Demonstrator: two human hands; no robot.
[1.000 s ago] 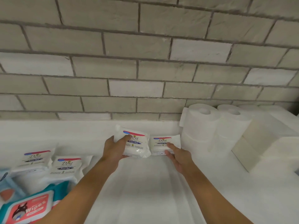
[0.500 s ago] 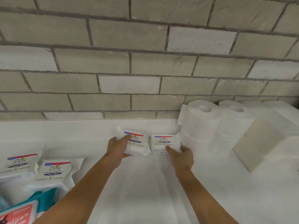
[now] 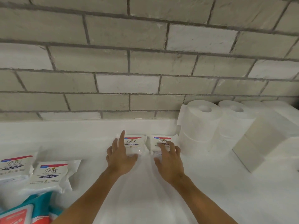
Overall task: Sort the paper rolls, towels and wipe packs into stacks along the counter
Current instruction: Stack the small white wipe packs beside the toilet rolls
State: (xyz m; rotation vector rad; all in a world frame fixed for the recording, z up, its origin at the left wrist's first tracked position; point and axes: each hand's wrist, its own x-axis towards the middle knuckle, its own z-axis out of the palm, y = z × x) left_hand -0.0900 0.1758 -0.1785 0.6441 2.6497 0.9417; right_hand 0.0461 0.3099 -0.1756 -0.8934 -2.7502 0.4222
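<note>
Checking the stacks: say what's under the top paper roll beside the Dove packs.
A lower roll, upright on the counter. Its top face is covered by the top roll.

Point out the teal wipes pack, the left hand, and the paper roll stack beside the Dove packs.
teal wipes pack (image 3: 43, 202): head view, teal wrapper above the red label.
left hand (image 3: 120, 156): head view, back of hand.
paper roll stack (image 3: 199, 125): head view, upper roll's side.

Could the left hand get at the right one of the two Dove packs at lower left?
Probably yes: the left hand is open, gripping nothing, and only bare counter lies between it and that pack.
</note>
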